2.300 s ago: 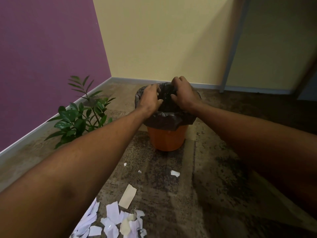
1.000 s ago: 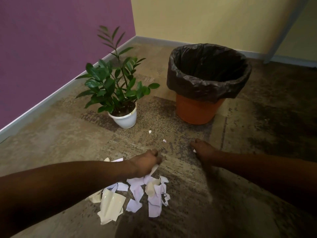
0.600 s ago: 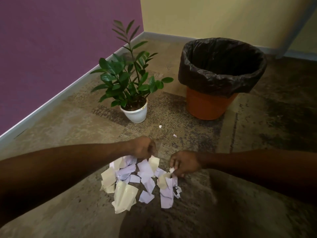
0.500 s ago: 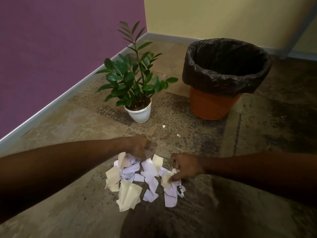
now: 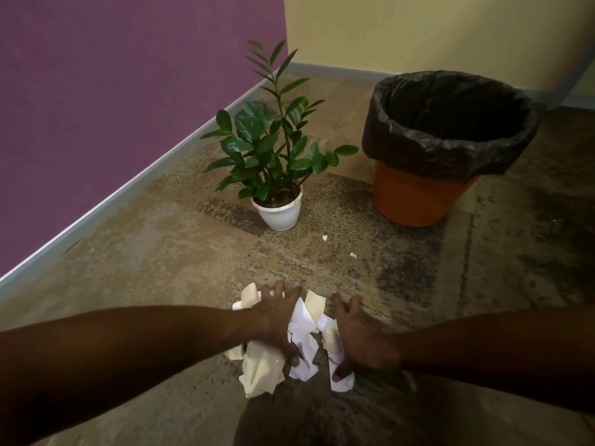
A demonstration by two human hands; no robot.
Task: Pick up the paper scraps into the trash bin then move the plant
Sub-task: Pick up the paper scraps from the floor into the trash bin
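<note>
My fingers [image 5: 279, 292] are spread wide on both sides of the pile of paper scraps [image 5: 302, 329], palms down, pressing in on it rather than closed around anything. My left hand [image 5: 273, 320] lies over the left part of the heap, with cream pieces showing past my fingertips and under my wrist. My right hand [image 5: 359, 339] sits against the right edge, fingers splayed, thumb down near a white piece at the bottom. Between the two hands the white and cream scraps stand bunched up and touching each other. I have nothing lifted; the pile rests on the floor [image 5: 161, 252].

Two tiny scraps [image 5: 325, 237] lie apart from the heap, further out towards the trash bin [image 5: 415, 201], which stands upright at the far right with its black liner [image 5: 447, 152] folded over the orange rim. The plant [image 5: 273, 149] in its white pot [image 5: 279, 214] stands just left of the bin, near the purple wall [image 5: 112, 91].

Half a second ago the scraps lay flatter and more spread, my left hand was curled at the top of the pile and my right hand was pinching a piece at its edge. Now both hands are open and the paper is crowded tighter between them. The plant and bin have not moved.
</note>
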